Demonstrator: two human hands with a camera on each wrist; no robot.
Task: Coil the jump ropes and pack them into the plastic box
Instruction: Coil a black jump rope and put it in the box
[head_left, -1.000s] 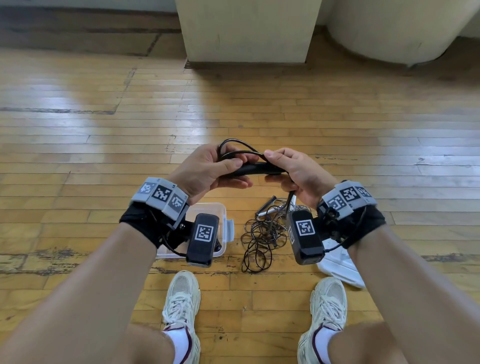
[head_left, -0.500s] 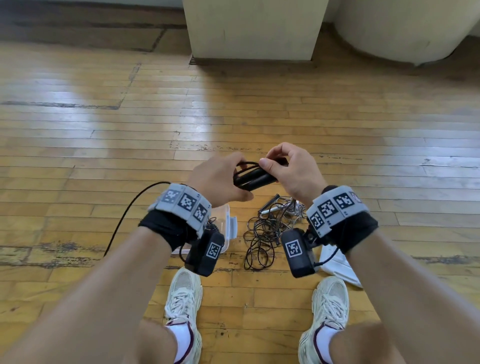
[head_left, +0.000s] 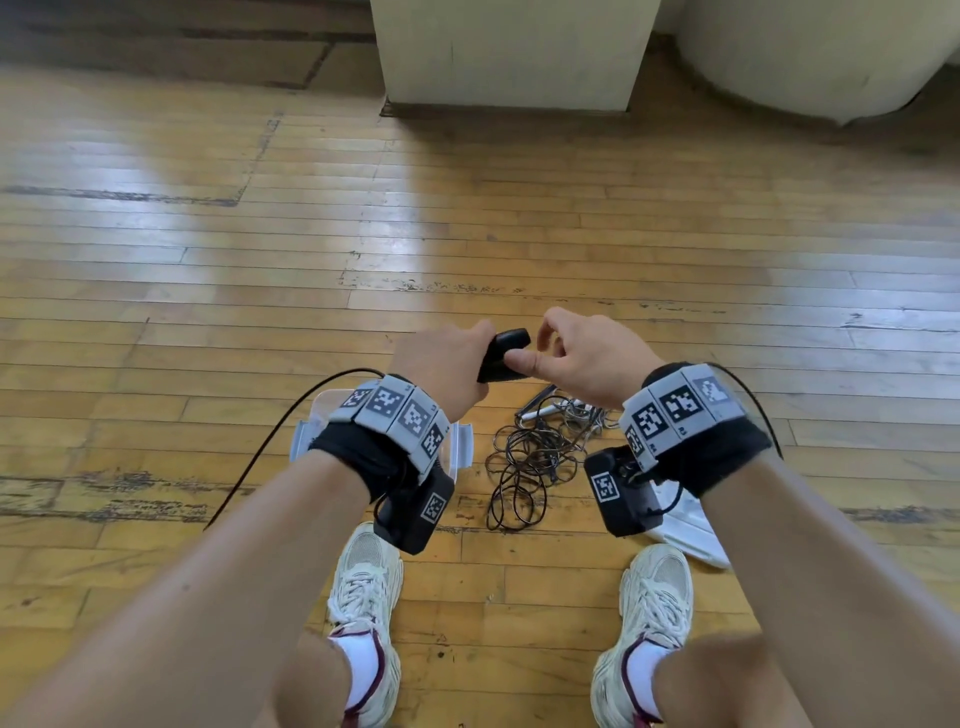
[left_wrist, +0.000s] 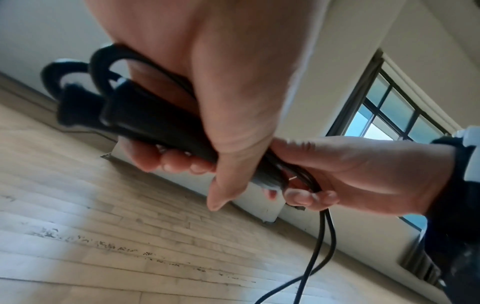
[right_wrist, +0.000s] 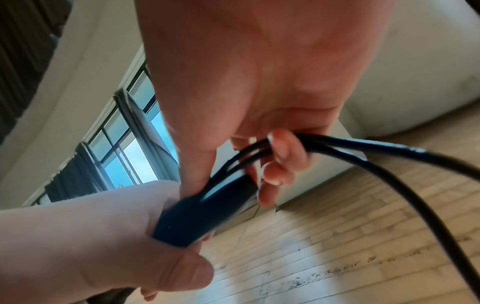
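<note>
At the bottom of the head view, your two pale sneakers (head_left: 363, 582) stood on the wooden floor (head_left: 156, 312), knees bent above them. Just beyond your feet lay the clear plastic box (head_left: 462, 441), mostly hidden under your left wrist, and beside it to the right a loose tangle of thin black ropes (head_left: 524, 462) with a pale handle or two at its far edge; a white lid (head_left: 691, 525) showed partly under your right wrist. Above these, you held a black jump rope in both hands. Your left hand (head_left: 447, 364) was wrapped around its two black handles (left_wrist: 124, 115), held side by side, fingers curled under them and thumb across the top, with cord loops sticking out past the handle ends. Your right hand (head_left: 587, 358) met the same bundle at the other end, thumb and curled fingertips (right_wrist: 283, 152) pinching the black cord (right_wrist: 389, 156) where it ran along the handles. From that pinch two strands of cord hung down and away; one trailed off past your left wrist toward the floor. Farther out, the floor ran to a cream square pillar (head_left: 514, 52) and a rounded cream base (head_left: 810, 52) at the right, and the wrist views caught a dark-framed window (left_wrist: 389, 115).
</note>
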